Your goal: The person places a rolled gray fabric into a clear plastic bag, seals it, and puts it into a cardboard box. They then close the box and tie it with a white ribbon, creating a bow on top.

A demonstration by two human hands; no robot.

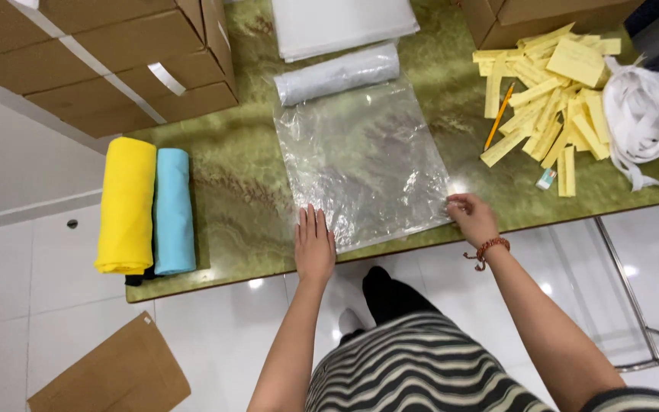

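Clear plastic bag (364, 164), flat and glossy, lies on the green marbled table (245, 198) with its near edge along the table's front rim. Head view: the left hand (314, 246) rests palm down, fingers straight and released, pressing the bag's near left corner; the right hand (472, 217), with a beaded bracelet (488, 249) at the wrist, pinches the bag's near right corner between curled fingertips. Just beyond the bag's far edge lies a rolled grey garment in film (339, 74), and behind that a stack of white sheets (341, 23). To the left, well apart from the bag, a yellow fabric roll (125, 204) and a light blue fabric roll (174, 211) lie touching side by side. To the right are a heap of yellow paper slips (551, 84), an orange pencil (499, 116), a small eraser (546, 178) and a bundle of white tape (638, 114). Cardboard boxes (108, 57) stand at the far left. Handled well, the flat hand anchors one corner while the pinching hand draws the film taut and smooth; thin film wrinkles and slides easily, so pressure is best kept even and the pull gentle.
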